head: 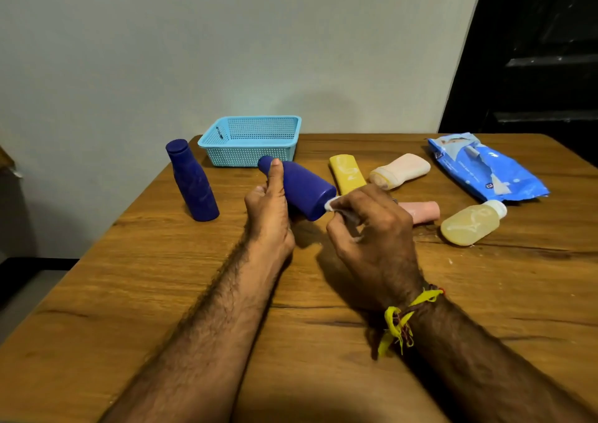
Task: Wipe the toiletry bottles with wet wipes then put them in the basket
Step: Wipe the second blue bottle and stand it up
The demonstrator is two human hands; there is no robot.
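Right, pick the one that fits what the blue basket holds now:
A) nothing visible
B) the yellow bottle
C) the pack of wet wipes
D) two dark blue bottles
A: no bottle shows inside the blue basket; one dark blue bottle is in the left hand, and the other bottles and the wipes pack lie on the table.

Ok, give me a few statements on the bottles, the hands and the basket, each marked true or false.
1. The left hand grips the tilted blue bottle. True.
2. The basket holds two bottles. False: no bottle shows in it.
3. The right hand holds a wet wipe at that bottle's base. True.
4. The second blue bottle lies flat. False: it stands.
5. The wipes pack sits inside the basket. False: it lies on the table.
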